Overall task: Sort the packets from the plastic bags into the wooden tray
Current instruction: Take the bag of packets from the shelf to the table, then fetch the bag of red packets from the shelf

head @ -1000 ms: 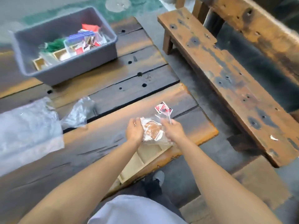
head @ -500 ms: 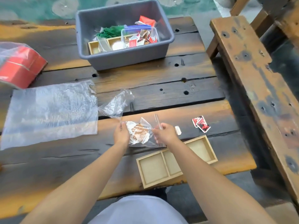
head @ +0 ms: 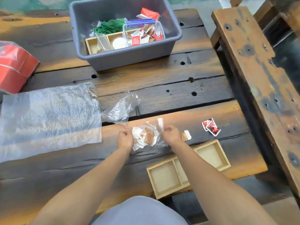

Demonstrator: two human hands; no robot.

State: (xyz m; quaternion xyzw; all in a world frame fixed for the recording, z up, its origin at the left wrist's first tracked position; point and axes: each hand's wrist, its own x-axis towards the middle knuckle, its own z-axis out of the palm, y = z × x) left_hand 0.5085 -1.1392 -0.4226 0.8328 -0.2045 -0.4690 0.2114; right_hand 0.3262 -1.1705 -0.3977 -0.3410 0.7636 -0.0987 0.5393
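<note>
My left hand (head: 125,139) and my right hand (head: 170,135) pinch opposite sides of a small clear zip bag (head: 148,135) holding white and brown packets, just above the dark wooden table (head: 162,88). A pale wooden tray (head: 165,193) with three open compartments sits at the table's near edge, under my right forearm. Red-and-white packets (head: 210,127) lie on the table right of my hands. One brown-and-white packet (head: 186,135) lies beside my right hand.
A grey tub (head: 123,60) at the back holds another wooden tray, green material and a clear box of packets. A large flat plastic sheet (head: 48,117) lies left, a crumpled clear bag (head: 121,109) beside it. A wrapped red box (head: 14,69) sits far left. A wooden bench (head: 259,78) runs along the right.
The view has swung left and down, showing more of the table. The red-and-white packets left my right hand and lie on the table. Both hands now pull at the zip bag's sides.
</note>
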